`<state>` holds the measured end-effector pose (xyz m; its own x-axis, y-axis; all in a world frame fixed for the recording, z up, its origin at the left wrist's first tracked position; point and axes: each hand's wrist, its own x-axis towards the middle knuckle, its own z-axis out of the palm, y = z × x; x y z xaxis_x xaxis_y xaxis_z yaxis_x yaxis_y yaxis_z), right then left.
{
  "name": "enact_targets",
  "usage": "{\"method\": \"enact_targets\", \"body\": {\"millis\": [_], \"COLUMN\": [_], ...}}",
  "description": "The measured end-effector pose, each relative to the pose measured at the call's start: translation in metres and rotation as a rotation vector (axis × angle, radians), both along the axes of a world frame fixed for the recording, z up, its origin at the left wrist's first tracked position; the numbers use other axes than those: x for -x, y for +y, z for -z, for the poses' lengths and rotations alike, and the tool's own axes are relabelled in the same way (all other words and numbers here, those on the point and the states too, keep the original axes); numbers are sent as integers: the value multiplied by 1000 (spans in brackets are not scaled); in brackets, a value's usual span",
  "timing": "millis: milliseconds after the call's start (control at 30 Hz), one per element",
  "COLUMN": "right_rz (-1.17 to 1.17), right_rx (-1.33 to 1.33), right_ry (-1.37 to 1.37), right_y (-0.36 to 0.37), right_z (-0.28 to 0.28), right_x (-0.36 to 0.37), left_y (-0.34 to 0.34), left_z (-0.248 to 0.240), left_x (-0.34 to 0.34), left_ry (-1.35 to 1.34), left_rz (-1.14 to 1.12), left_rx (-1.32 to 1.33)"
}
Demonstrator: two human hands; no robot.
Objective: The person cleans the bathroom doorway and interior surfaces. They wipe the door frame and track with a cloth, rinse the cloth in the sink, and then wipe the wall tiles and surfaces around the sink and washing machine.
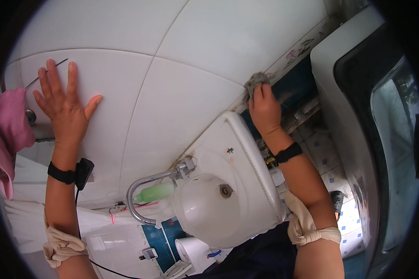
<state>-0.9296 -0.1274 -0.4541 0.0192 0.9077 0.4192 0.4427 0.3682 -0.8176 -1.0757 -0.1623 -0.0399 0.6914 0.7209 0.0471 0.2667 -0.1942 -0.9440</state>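
Observation:
My left hand point(66, 104) lies flat with its fingers spread against the white wall tiles point(102, 93). My right hand point(266, 109) is closed round a grey, crumpled cleaning rag point(256, 83). It presses the rag to the wall beside the flowered border strip point(291, 58), above the dark teal tiles. Below and between my arms is a white washbasin point(209, 218) with a curved chrome faucet point(134, 197). Part of the rag is hidden by my fingers.
A grey washing machine point(344, 116) with a dark lid stands at the right. Pink cloth point(13, 132) hangs at the far left. A green bottle point(154, 192) is behind the faucet. A white toilet point(191, 251) shows low down.

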Motion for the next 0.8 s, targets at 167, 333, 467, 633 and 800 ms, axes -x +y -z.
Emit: {"method": "enact_targets", "body": {"millis": [167, 333, 467, 633, 800], "right_rz": [175, 505, 463, 167, 388], "right_rx": [19, 141, 200, 88, 81], "right_ry": [33, 77, 92, 69, 282], "right_y": [36, 95, 73, 28, 87], "right_z": [-1, -26, -24, -9, -32], "right_x": [-24, -66, -48, -24, -53], "left_y": [-2, -5, -9, -11, -12], "left_z": [-1, 1, 1, 0, -2], "left_x": [0, -2, -4, -1, 0], "left_ry": [-17, -12, -76, -93, -128], "left_rz": [-12, -25, -66, -170, -188], "left_rx": [-27, -5, -33, -7, 2]}}
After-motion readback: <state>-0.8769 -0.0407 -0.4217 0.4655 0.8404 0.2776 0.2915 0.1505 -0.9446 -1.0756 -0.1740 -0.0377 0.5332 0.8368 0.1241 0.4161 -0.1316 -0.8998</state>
